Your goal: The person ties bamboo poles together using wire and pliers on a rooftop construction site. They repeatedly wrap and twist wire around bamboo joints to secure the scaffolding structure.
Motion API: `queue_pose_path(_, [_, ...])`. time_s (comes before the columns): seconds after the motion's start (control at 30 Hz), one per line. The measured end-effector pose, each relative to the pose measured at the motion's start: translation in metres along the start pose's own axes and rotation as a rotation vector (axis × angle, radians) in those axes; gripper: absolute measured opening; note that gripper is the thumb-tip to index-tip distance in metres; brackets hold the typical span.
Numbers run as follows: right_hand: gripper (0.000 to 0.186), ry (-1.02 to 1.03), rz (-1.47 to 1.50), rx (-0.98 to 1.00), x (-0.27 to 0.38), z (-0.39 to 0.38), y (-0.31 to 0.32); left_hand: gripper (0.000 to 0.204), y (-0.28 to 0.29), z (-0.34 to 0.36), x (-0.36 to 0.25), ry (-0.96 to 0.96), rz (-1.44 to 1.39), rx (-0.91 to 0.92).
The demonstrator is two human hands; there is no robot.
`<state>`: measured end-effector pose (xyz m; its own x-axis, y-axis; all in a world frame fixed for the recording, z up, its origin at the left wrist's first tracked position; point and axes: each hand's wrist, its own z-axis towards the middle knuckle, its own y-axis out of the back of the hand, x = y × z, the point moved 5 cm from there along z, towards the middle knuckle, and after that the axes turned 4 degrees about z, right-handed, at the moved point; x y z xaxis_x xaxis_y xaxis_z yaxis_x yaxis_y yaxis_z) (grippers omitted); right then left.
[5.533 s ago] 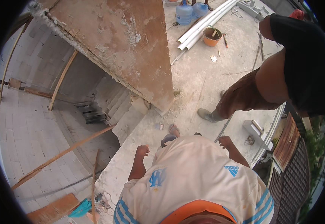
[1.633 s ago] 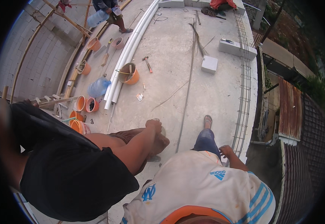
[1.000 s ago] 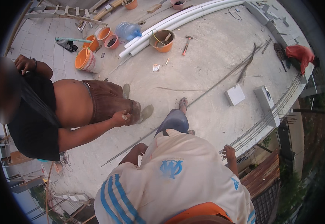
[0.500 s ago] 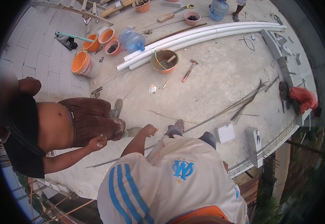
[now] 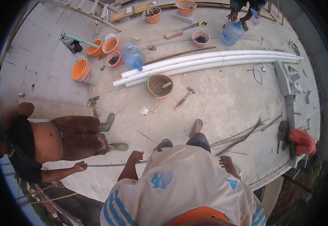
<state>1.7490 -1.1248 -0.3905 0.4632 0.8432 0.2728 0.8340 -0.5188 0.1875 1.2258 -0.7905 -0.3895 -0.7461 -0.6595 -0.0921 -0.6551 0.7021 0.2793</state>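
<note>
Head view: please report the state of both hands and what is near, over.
Left hand, right hand loosely curled, nothing seen held. Rods on floor ahead of right hand. Hammer, bucket farther ahead.

Soft daylight covers the concrete floor, white pipes bow, and the edges darken.

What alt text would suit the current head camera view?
A person's left hand and right hand, both apparently empty, hang above a concrete floor. Ahead are a hammer, a bucket and white pipes; a co-worker stands at left.
</note>
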Motion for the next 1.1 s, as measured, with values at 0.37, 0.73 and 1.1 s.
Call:
queue_pose_path(0.37, [0.043,0.391,-0.129,-0.162,0.341,0.063,0.133,0.037,-0.073,-0.036,-0.049,-0.023,-0.33,-0.045])
queue_pose_path(0.73, [0.038,0.135,-0.426,0.108,0.35,0.109,0.019,0.019,-0.133,0.016,-0.111,0.096,-0.448,0.036])
queue_pose_path(1.1, [0.039,0.393,-0.91,0.205,0.536,0.151,0.009,0.021,-0.084,-0.007,-0.205,-0.075,-0.624,-0.102])
